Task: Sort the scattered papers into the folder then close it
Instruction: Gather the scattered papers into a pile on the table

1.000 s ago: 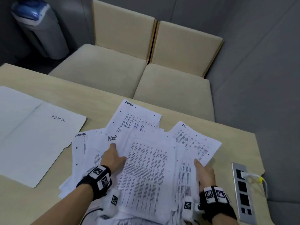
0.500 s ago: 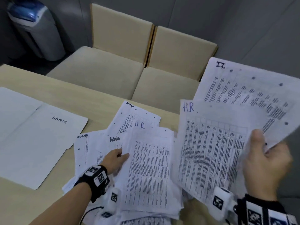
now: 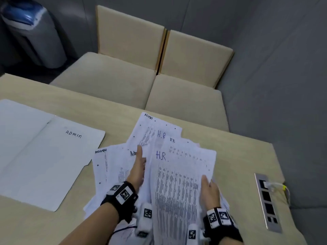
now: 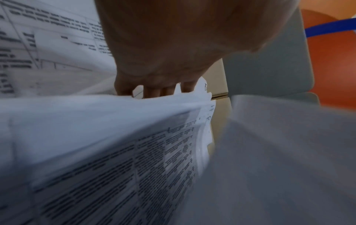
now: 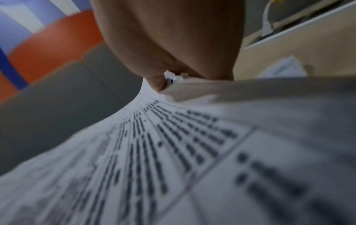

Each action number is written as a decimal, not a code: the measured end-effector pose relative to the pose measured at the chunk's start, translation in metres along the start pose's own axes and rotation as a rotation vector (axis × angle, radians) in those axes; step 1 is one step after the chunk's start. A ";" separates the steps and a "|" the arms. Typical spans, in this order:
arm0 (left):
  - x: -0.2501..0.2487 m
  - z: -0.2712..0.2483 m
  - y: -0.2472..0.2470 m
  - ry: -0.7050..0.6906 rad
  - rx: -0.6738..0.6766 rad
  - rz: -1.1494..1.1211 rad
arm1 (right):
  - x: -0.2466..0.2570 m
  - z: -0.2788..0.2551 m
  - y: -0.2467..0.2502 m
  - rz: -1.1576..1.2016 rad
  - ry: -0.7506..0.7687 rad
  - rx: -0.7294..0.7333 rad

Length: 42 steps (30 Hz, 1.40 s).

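An open white folder (image 3: pixel 44 156) marked ADMIN lies flat at the table's left. In the middle is a loose pile of printed papers (image 3: pixel 113 167) marked ADMIN, H.R and I.T. My right hand (image 3: pixel 209 190) pinches the right edge of an H.R sheet (image 3: pixel 177 183) and the I.T sheet (image 3: pixel 191 151) behind it, thumb on top, low over the pile. The right wrist view shows that thumb (image 5: pixel 156 83) pressing the sheet's edge. My left hand (image 3: pixel 138 167) lies edge-on with straight fingers at the held sheets' left edge, over an Admin sheet; it grips nothing.
A metal socket panel (image 3: pixel 267 202) with a plugged-in white cable is set in the table (image 3: pixel 238 156) near its right edge. Two beige chairs (image 3: pixel 123 73) stand beyond the far edge. A grey bin (image 3: pixel 33 32) is at the back left.
My right hand picked up the H.R and I.T sheets, raised them to the right, then brought them back down over the pile. My left hand turned edge-on and reached forward beside them.
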State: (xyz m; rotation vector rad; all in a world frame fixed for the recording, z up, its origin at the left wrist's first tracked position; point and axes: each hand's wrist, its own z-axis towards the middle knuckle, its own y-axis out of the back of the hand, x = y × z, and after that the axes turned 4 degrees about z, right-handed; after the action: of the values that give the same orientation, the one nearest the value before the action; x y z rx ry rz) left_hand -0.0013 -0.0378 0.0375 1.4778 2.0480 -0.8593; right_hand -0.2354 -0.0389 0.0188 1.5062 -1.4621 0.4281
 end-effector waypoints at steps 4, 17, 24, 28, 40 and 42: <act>0.012 -0.005 -0.005 -0.043 -0.082 0.329 | -0.017 -0.004 -0.007 0.225 -0.255 0.187; -0.009 -0.011 0.023 -0.276 -0.113 0.494 | 0.008 0.009 0.031 0.422 -0.062 0.306; 0.043 0.022 0.044 -0.092 -0.306 1.064 | 0.017 0.009 0.034 0.184 -0.087 0.535; 0.048 0.028 0.040 -0.376 -0.337 0.918 | 0.014 0.019 0.030 0.141 -0.077 0.486; -0.008 0.020 0.025 -0.302 0.360 0.401 | 0.014 0.039 0.014 0.290 -0.082 0.446; -0.024 0.020 0.028 -0.294 0.441 0.325 | 0.015 0.038 0.014 0.336 -0.107 0.449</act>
State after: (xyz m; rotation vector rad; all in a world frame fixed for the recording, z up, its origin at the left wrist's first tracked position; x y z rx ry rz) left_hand 0.0334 -0.0615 0.0338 1.7223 1.4122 -1.3521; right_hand -0.2588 -0.0755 0.0175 1.6453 -1.7948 0.9407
